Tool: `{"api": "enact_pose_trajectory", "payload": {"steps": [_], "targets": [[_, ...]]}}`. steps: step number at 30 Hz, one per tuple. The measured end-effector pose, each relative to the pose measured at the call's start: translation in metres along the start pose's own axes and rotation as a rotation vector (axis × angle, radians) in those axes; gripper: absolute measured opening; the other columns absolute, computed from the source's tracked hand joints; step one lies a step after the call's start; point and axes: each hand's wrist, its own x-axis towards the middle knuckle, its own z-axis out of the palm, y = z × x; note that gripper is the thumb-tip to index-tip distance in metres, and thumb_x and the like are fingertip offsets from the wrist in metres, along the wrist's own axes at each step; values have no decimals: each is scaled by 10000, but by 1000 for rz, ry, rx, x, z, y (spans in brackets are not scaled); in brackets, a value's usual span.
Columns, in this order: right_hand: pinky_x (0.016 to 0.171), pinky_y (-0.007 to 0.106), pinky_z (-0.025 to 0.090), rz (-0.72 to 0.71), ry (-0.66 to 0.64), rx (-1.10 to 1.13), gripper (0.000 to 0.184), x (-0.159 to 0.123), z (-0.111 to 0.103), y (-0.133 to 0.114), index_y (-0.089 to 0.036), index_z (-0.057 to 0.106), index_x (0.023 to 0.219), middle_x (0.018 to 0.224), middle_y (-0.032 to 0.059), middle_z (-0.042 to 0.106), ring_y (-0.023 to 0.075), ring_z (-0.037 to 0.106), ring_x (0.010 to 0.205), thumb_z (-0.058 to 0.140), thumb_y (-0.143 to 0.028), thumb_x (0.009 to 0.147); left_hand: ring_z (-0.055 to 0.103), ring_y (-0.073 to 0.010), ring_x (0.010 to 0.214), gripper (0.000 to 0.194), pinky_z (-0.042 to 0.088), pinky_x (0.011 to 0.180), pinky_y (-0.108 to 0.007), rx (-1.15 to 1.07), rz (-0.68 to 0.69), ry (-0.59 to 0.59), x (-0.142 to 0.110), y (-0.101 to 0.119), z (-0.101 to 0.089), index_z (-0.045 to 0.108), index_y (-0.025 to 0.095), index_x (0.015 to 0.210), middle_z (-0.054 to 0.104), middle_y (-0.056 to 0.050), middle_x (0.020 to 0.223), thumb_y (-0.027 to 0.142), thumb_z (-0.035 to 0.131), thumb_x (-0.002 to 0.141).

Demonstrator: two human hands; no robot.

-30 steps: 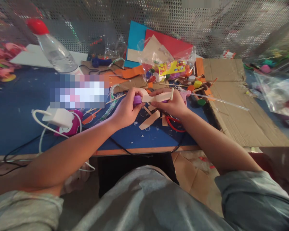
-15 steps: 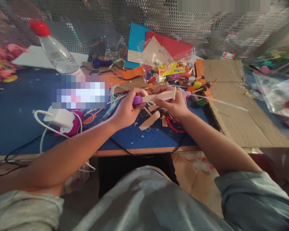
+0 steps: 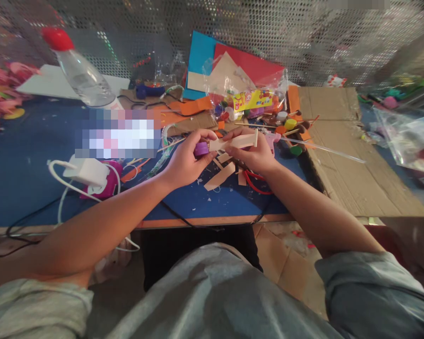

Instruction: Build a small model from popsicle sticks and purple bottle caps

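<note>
Over the middle of the table, my left hand is closed with its fingertips around a round purple piece and at the left end of a beige paper strip. My right hand pinches the same strip between thumb and fingers; a short crosspiece shows at its right end. Whether the strip is fixed to the purple piece I cannot tell. Below my hands lie more beige strips and the red handles of scissors. A pink tool, partly hidden, is just behind my right hand.
A tilted bottle with a red cap and a white charger with cables are at left. Behind stand a plastic bag of coloured pieces and blue card. Flattened cardboard covers the right side.
My left fingertips have shifted slightly on the strip's left end, and the strip sits a little lower there. Both hands otherwise stay in place.
</note>
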Motion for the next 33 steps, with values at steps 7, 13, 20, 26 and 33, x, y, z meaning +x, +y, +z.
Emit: {"api": "enact_pose_trajectory", "payload": {"steps": [7,13,20,26,33], "targets": [[783,373,636,-6,-18,-17,354,-1,1,-1,-208,873,1115,1044,77,878,212,754,848,951,-429,849,777,-249,1211,294,621,1107,-394,-43,9,12,0,1,1,676,221,1296,809,-117,1361,309,805,1047],[788,388,654,7,-35,-27,356,-1,0,1,-221,878,1120,1028,71,886,215,756,821,968,-446,860,771,-256,1211,292,610,1142,-410,-47,-49,-15,1,4,0,689,211,1288,809,-120,1356,349,794,1053],[825,415,676,2,1,-5,347,-2,3,-2,-229,867,1096,1042,69,892,238,794,866,977,-439,842,761,-248,1214,237,590,1136,-401,-47,-46,5,1,3,-1,678,218,1248,805,-106,1326,251,772,1032],[952,468,674,30,21,-19,417,-1,4,2,-235,859,1103,1112,77,900,273,818,981,997,-500,812,713,-210,963,227,568,901,-369,38,-164,-34,0,-2,0,660,227,1129,796,-49,1117,330,814,998],[889,445,647,42,-34,-49,467,-2,7,3,-237,881,1014,995,60,865,261,783,919,1024,-620,788,763,-201,1020,208,571,907,-347,28,-47,-21,2,4,-1,736,217,1191,840,-76,1205,271,807,1003]]}}
